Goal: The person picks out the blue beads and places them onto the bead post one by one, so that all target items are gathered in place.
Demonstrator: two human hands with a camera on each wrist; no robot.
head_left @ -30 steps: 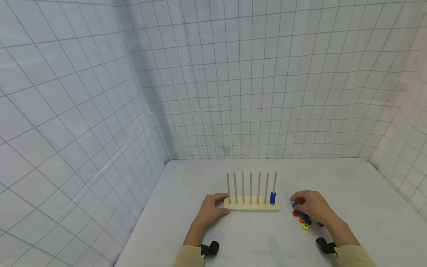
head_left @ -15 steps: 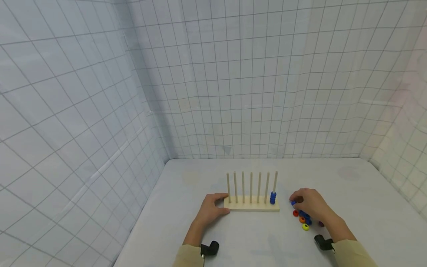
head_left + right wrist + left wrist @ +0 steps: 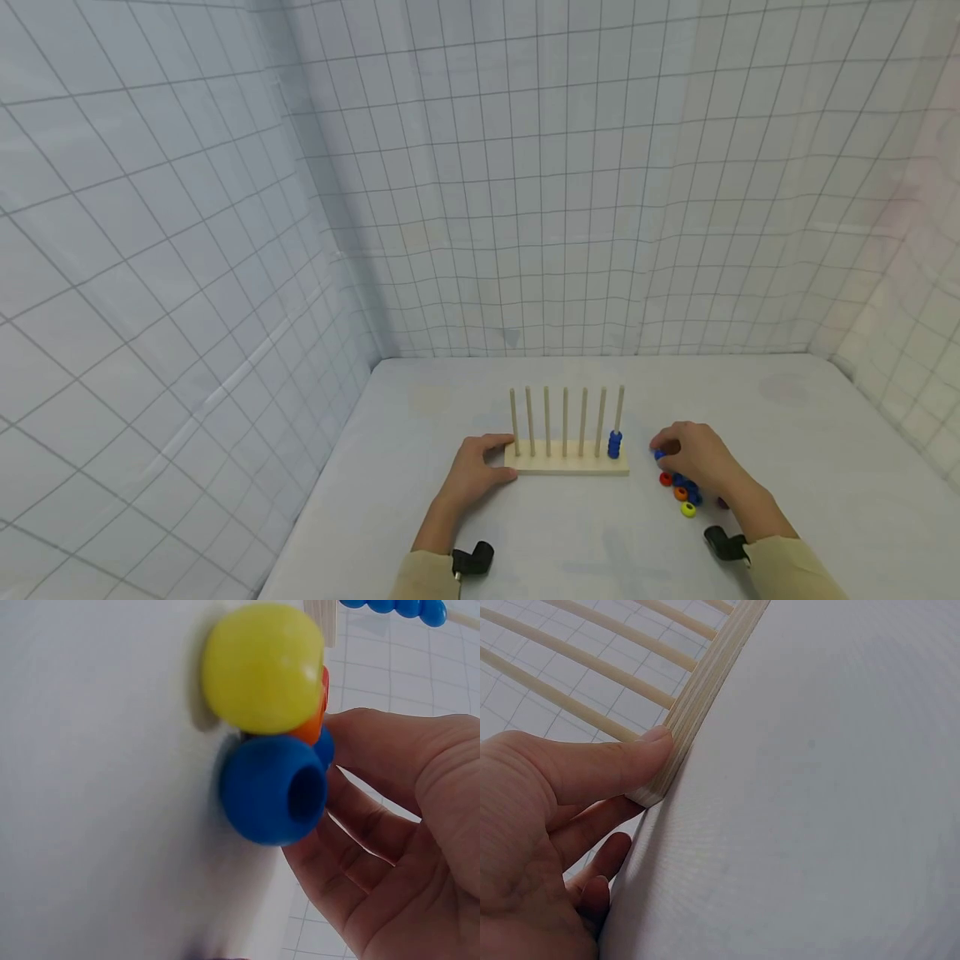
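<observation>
A pale wooden peg stand [image 3: 566,469] with several upright rods sits mid-table, blue beads [image 3: 614,445] stacked on its rightmost rod. My left hand [image 3: 474,473] grips the left end of its base, thumb [image 3: 649,754] on the front edge. To the right of the stand, my right hand [image 3: 699,457] pinches a blue bead [image 3: 659,455] between thumb and fingers, low over the table. Under and beside that hand lie loose beads: red [image 3: 666,479], orange [image 3: 681,493], yellow [image 3: 262,667] and blue [image 3: 270,791]. In the right wrist view, these loose beads hide the fingertips.
A dark purple bead [image 3: 723,503] lies under the right wrist. The white table [image 3: 570,542] is backed by grid-patterned white cloth [image 3: 540,208], which also hangs along the left and right sides. Black wrist cameras [image 3: 473,559] are strapped to both forearms.
My right hand has shifted slightly away from me and its thumb and fingers have come together on the blue bead. The left hand has stayed on the stand.
</observation>
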